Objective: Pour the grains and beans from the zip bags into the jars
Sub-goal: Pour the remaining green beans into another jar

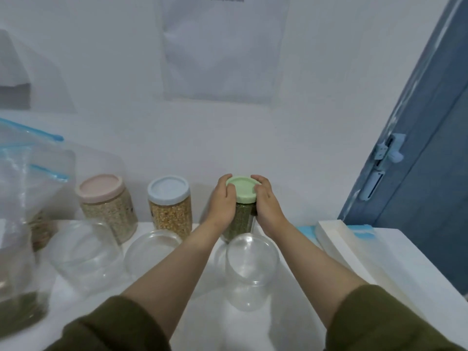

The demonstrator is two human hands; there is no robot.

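Now both hands, left hand point(224, 198) and right hand point(267, 200), curl their fingers point(258, 179) round the green lid point(243, 188) of the bean jar point(239, 220) at frame centre; capping looks underway, then an empty jar point(250, 264) needs filling.

You face a pale wall point(101, 59) with a white sheet point(222, 46) hung on it. A blue door point(430, 153) with a latch point(387, 150) stands past the white counter's point(417, 257) right edge.
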